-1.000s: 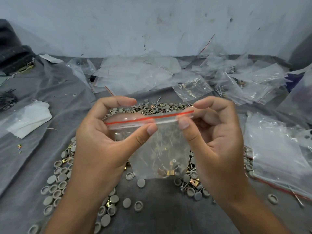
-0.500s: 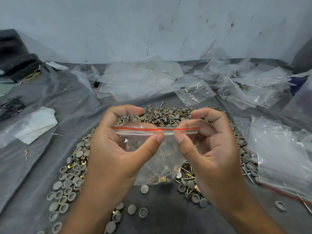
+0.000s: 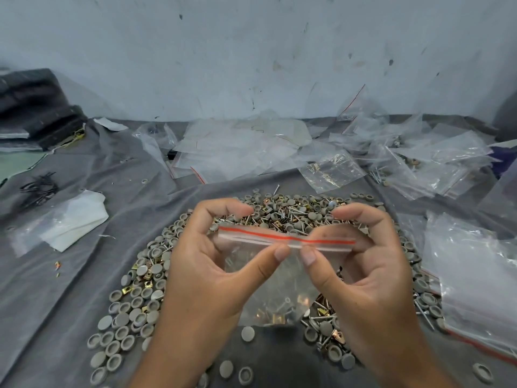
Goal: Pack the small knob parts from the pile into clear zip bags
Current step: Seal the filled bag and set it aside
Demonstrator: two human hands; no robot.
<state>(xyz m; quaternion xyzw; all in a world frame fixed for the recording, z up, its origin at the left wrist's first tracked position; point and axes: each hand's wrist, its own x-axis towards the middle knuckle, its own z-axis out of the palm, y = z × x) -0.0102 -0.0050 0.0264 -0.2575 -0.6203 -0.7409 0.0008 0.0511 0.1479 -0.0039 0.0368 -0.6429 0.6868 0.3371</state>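
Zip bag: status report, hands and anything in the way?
Left hand and right hand pinch zip bag at its red-striped top. Parts inside bag. Pile beneath. Nothing in the way.

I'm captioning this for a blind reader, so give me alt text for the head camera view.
Both hands, left hand and right hand, pinch the red-striped top of a clear zip bag holding a few small parts, above a pile of grey knob parts on grey cloth. More clear bags lie behind.

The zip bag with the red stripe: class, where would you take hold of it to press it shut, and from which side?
Take the zip bag by its red-striped top strip, one grip at each end, thumbs on the near face. The strip lies level while the weighted bottom hangs, as the left hand and right hand pinch it.
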